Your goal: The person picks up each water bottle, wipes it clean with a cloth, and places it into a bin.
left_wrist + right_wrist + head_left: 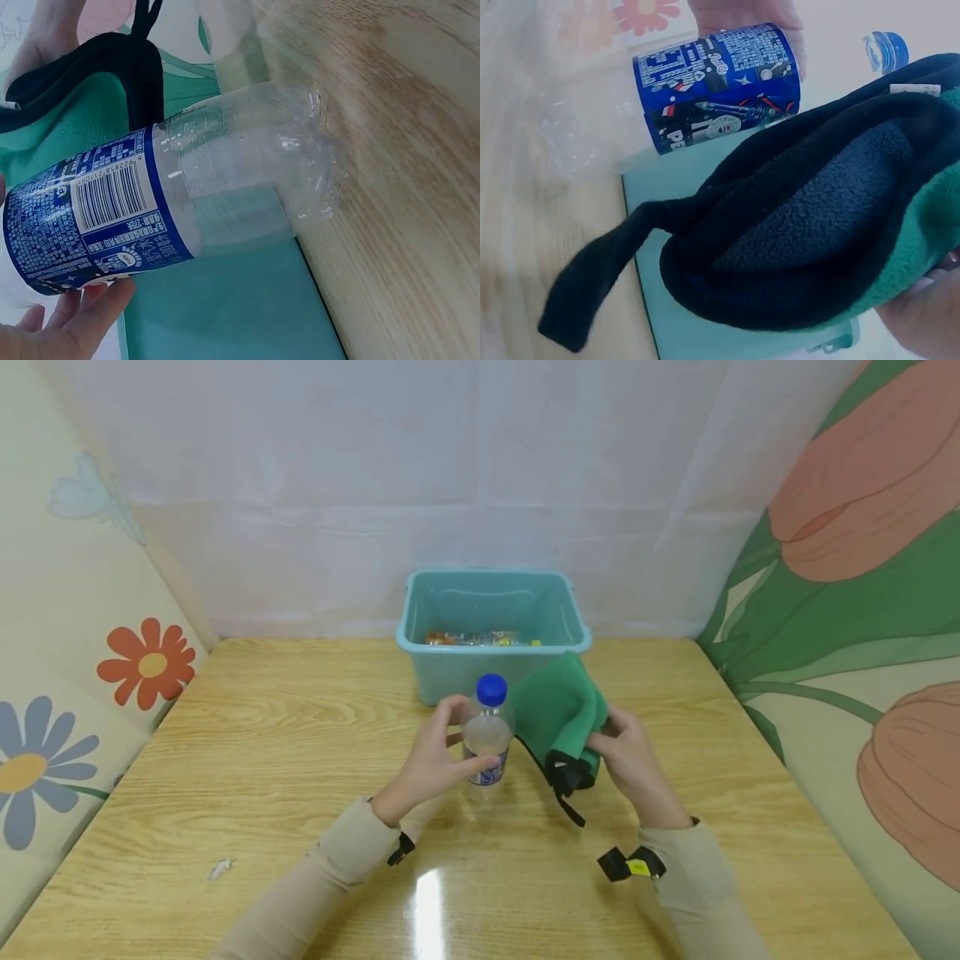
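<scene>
Glare lay on the wooden tabletop near its front edge. Above its middle, the left hand gripped a clear blue-capped bottle; the right hand clutched a green fleece pouch. Behind stood a teal bin, between flowered wall panels.

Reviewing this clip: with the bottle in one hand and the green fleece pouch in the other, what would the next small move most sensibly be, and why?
Probably bring the bottle, base first, to the pouch's black-trimmed mouth. The left hand grips the bottle upright above the table, the right hand holds the pouch beside it, and the right wrist view shows the opening gaping toward the bottle, not yet around it.
</scene>
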Tool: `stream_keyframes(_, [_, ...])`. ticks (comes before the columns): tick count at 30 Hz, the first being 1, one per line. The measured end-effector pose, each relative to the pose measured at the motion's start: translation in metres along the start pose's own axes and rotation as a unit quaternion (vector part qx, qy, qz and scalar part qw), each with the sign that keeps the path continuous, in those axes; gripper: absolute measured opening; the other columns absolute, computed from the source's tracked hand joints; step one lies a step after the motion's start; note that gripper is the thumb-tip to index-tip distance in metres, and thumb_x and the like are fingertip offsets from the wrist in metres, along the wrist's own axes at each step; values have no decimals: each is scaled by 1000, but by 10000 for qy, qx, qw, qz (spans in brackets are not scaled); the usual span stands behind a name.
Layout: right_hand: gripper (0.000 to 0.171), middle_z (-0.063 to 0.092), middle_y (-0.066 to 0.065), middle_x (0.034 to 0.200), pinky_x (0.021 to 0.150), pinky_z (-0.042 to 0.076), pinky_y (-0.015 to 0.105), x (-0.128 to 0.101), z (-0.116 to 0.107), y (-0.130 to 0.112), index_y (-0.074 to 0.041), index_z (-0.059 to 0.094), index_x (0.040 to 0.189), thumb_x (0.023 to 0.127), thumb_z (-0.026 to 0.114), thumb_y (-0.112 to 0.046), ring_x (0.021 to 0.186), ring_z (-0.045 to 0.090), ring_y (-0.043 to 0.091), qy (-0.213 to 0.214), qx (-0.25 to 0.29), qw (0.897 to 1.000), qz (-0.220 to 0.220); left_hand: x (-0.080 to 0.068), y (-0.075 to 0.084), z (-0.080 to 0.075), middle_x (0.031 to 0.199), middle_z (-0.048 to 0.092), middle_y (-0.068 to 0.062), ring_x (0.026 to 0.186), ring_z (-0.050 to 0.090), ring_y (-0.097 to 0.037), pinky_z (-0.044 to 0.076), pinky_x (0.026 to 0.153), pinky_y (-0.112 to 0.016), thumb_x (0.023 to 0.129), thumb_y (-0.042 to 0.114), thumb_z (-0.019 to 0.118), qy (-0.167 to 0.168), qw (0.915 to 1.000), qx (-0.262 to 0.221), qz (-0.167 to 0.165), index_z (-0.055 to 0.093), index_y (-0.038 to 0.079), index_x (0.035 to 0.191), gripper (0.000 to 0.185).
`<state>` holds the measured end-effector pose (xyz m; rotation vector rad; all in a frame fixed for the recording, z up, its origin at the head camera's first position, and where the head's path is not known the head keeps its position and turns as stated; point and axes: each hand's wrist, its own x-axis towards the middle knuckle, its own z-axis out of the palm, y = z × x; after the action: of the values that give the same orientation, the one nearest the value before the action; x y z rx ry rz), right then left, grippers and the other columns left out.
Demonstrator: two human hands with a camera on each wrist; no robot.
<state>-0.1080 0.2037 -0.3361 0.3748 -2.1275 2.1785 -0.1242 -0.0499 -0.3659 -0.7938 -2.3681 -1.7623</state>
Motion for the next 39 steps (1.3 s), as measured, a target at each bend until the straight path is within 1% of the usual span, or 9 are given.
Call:
stream_keyframes(4, [41,62,-4,91,73,51,22,6,5,0,-21,65,95,76,54,13,85,56,12,-59,-123,9998,-152,0,0,0,111,51,-9,102,51,-26,50,85,-43,69,13,80,21,10000,-59,4,36,3,123,70])
stream_keyframes(8, [42,63,-3,91,74,52,23,11,9,1,-20,65,96,75,53,14,85,56,13,-250,-17,9991,-334,0,1,0,111,52,-10,102,51,-28,50,85,-43,70,14,80,18,10000,-57,36,37,5,122,68])
stream_keyframes(15, [42,65,-4,94,76,52,24,17,15,1,-19,66,99,74,55,13,88,58,14,-405,-36,9978,-527,0,0,-3,112,53,-9,102,51,-23,53,80,-37,71,18,79,-36,9993,292,228,40,5,124,67])
stream_keyframes(20, [31,65,-5,95,76,52,25,21,22,0,9,60,106,75,57,12,88,59,15,-626,-356,9943,-782,1,1,-5,108,54,-10,97,54,-22,55,75,-37,69,15,80,8,9970,619,470,42,1,127,71])
stream_keyframes(22, [33,64,-5,95,75,52,25,23,25,-1,17,54,108,75,57,12,88,58,15,-717,-462,9929,-824,1,1,-6,106,55,-10,96,55,-22,55,75,-34,68,14,80,32,9963,696,498,43,0,127,71])
stream_keyframes(29, [38,61,-3,98,77,53,29,29,31,1,17,52,111,74,56,12,89,58,16,-987,-557,9892,-934,4,3,-9,103,59,-12,95,59,-23,55,75,-31,67,13,80,25,9963,684,526,46,-1,125,69])
stream_keyframes(31, [36,61,1,98,76,53,30,30,32,2,17,53,109,74,56,12,88,58,17,-1058,-590,9884,-918,4,2,-10,103,60,-11,94,59,-22,55,75,-31,67,13,80,0,9964,636,558,46,-1,126,69])
stream_keyframes(36, [29,60,7,90,69,53,29,33,33,6,14,57,103,76,56,7,81,56,20,-1182,-824,9877,-604,5,2,-11,101,61,-11,91,59,-21,55,74,-31,67,13,80,-60,9965,597,577,47,-1,127,70])
stream_keyframes(39, [26,60,8,88,68,53,30,35,33,9,13,58,102,77,57,7,79,55,20,-1302,-901,9862,-494,5,2,-12,102,61,-12,91,60,-22,55,74,-30,67,13,80,-85,9964,640,556,46,-1,127,70])
